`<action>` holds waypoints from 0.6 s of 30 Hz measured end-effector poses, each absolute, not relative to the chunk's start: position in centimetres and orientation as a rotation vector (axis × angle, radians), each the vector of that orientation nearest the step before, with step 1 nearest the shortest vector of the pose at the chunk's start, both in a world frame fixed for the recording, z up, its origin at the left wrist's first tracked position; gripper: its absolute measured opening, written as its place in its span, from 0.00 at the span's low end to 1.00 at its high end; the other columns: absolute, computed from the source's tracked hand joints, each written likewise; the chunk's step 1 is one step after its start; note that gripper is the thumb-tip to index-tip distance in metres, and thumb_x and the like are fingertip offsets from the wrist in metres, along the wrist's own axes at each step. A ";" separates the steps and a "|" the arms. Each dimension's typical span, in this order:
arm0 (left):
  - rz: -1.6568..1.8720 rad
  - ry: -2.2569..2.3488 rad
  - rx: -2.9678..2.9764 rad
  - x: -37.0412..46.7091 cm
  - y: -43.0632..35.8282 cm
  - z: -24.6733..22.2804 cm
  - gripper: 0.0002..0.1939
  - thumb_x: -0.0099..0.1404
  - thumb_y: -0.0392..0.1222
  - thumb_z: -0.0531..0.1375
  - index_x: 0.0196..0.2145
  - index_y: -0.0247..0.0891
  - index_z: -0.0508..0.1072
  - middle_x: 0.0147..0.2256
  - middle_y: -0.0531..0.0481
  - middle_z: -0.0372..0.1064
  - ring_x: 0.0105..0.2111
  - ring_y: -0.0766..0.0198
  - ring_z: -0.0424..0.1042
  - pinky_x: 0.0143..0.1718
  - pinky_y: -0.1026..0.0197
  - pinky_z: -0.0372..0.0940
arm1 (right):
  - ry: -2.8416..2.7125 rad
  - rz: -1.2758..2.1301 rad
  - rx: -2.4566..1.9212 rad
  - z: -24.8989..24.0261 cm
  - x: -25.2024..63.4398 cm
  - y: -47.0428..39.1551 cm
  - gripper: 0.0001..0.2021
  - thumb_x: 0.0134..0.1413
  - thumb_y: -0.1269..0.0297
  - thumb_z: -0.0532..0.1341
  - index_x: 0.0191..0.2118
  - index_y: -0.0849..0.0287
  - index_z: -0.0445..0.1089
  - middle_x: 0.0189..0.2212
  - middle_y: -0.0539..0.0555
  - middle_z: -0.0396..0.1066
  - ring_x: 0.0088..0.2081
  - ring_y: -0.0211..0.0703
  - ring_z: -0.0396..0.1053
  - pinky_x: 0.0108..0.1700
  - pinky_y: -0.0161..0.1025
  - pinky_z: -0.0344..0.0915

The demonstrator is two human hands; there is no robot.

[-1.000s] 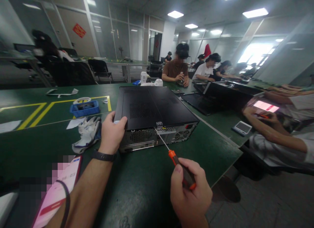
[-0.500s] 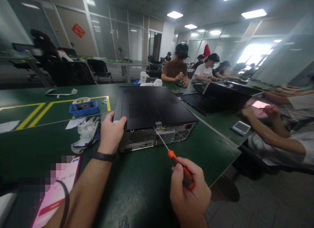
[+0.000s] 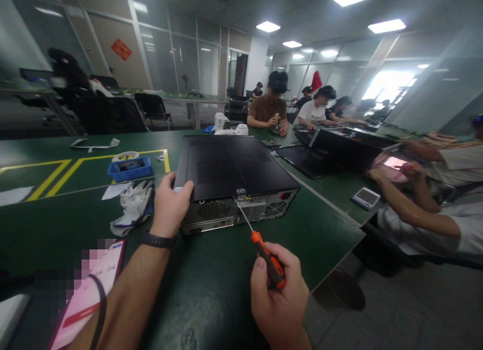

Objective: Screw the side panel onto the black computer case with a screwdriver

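Since the black computer case (image 3: 226, 161) on the desk (image 3: 204, 294) looks heavy, stiff and slick, I'd lift it by 2 opposite sides. My left hand (image 3: 169, 206) clasps its near corner, thumb on top; my right hand (image 3: 283, 310) keeps a closed grip around the screwdriver (image 3: 263, 249), tip against the rear panel (image 3: 217, 209).

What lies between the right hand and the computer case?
A screwdriver, held in the right hand, its tip at the computer case, in the head view.
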State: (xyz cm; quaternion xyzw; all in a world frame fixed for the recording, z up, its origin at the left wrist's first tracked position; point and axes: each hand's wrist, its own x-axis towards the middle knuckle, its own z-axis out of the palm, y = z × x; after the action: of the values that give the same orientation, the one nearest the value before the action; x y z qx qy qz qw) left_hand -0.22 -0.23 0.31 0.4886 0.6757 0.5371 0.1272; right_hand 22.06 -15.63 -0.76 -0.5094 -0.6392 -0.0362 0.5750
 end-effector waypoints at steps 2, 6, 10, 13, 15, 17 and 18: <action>1.579 1.996 1.411 -0.1 -0.6 0.8 0.35 0.60 0.49 0.62 0.61 0.29 0.65 0.59 0.32 0.68 0.58 0.46 0.69 0.59 0.48 0.62 | -1.505 -0.058 -1.190 -0.9 22.2 -15.7 0.11 0.61 0.66 0.59 0.49 0.56 0.65 0.33 0.50 0.70 0.28 0.36 0.70 0.31 0.34 0.67; 1.664 2.081 1.495 1.2 -2.6 3.1 0.34 0.62 0.47 0.61 0.63 0.30 0.63 0.62 0.32 0.64 0.62 0.46 0.64 0.64 0.46 0.57 | -1.526 0.020 -1.158 -1.0 22.6 -15.9 0.13 0.63 0.67 0.56 0.52 0.56 0.64 0.36 0.51 0.70 0.32 0.38 0.71 0.35 0.36 0.68; 1.844 2.052 1.767 4.3 -6.3 5.7 0.31 0.63 0.45 0.61 0.62 0.33 0.63 0.61 0.36 0.64 0.62 0.48 0.63 0.64 0.47 0.56 | -1.584 0.105 -1.085 -1.0 23.1 -16.0 0.14 0.65 0.68 0.54 0.54 0.56 0.62 0.42 0.54 0.70 0.40 0.41 0.71 0.41 0.39 0.67; 1.832 1.896 1.882 6.7 -9.0 6.4 0.27 0.64 0.46 0.61 0.59 0.36 0.66 0.56 0.38 0.68 0.57 0.50 0.67 0.58 0.49 0.61 | -1.618 0.187 -1.042 -0.9 23.4 -16.1 0.15 0.66 0.68 0.50 0.56 0.55 0.62 0.44 0.55 0.69 0.43 0.44 0.70 0.44 0.42 0.67; 1.760 1.795 1.791 7.9 -10.4 6.1 0.20 0.64 0.48 0.61 0.52 0.37 0.69 0.47 0.43 0.72 0.45 0.55 0.72 0.46 0.55 0.66 | -1.633 0.238 -1.026 -0.8 23.6 -16.2 0.16 0.67 0.68 0.48 0.57 0.55 0.61 0.46 0.56 0.68 0.45 0.45 0.69 0.45 0.43 0.66; 1.522 1.652 1.632 8.8 -11.4 5.6 0.14 0.65 0.53 0.60 0.40 0.39 0.71 0.33 0.51 0.70 0.31 0.63 0.69 0.34 0.60 0.63 | -1.649 0.273 -1.014 -0.6 23.8 -16.2 0.17 0.67 0.67 0.47 0.58 0.55 0.60 0.47 0.57 0.67 0.47 0.46 0.68 0.46 0.45 0.66; 1.369 1.532 1.580 9.1 -11.7 5.4 0.16 0.66 0.55 0.59 0.34 0.39 0.70 0.28 0.53 0.66 0.27 0.65 0.65 0.30 0.62 0.61 | -1.658 0.283 -1.009 -0.4 23.8 -16.3 0.17 0.68 0.66 0.47 0.59 0.55 0.60 0.47 0.57 0.66 0.47 0.47 0.68 0.47 0.46 0.66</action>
State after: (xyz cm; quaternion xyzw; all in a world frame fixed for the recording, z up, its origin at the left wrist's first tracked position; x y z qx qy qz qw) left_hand 9.13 -11.73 5.36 0.5868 0.5687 0.5084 0.2715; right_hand 23.82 -16.29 -0.45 -0.4274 -0.7024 0.1200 0.5563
